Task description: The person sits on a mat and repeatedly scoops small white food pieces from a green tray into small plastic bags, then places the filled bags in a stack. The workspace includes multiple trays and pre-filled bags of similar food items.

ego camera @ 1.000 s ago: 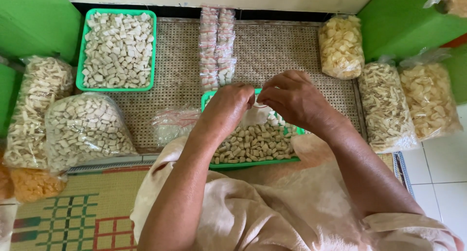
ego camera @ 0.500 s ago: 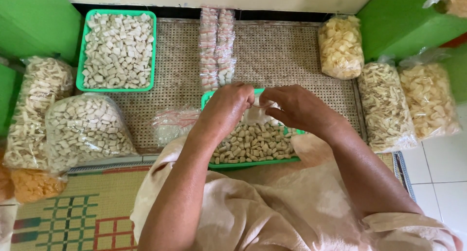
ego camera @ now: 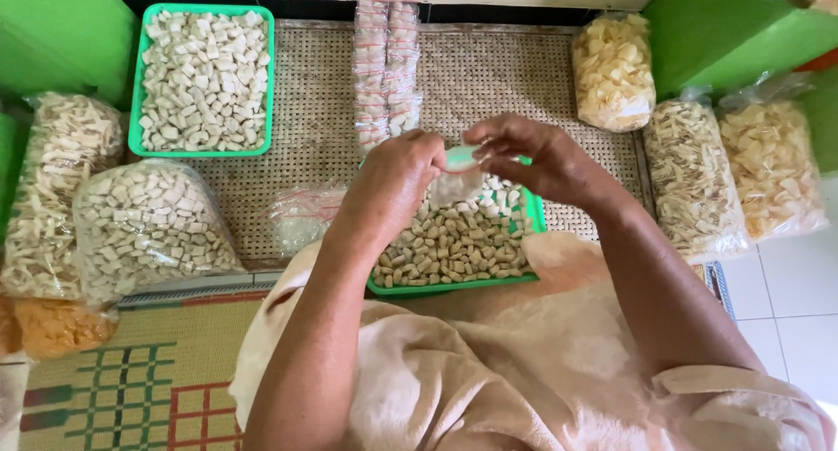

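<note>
Both your hands, left hand (ego camera: 393, 185) and right hand (ego camera: 532, 158), pinch a small clear plastic bag (ego camera: 456, 179) above the green tray (ego camera: 532, 220) of crackers; keep its mouth held wide over the tray.

I pinch a small clear plastic bag (ego camera: 456, 182) by its top edge between both hands — it hangs upright and crumpled, seemingly empty, just above my green tray (ego camera: 534, 217) of small tan snack pieces (ego camera: 454, 246).
</note>
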